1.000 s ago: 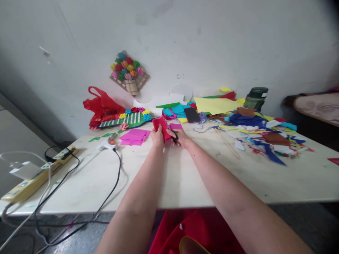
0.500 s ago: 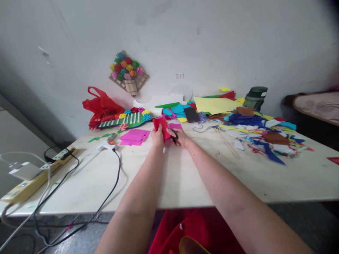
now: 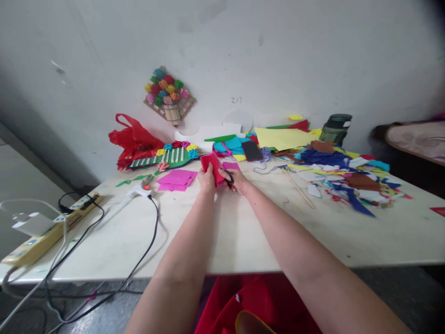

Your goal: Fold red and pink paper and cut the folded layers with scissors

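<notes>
My left hand grips a folded red sheet by its lower left part, above the middle of the white table. Black-handled scissors are in my right hand, and their blades lie along the right side of the red sheet. Whether the blades are apart is too small to tell. Pink sheets lie on the table left of my left hand, and another pink piece is behind the scissors.
Behind the hands are a phone and a green flower-trimmed piece. A glue gun and power strip with cables are left. Scraps, a stick and a bottle are right.
</notes>
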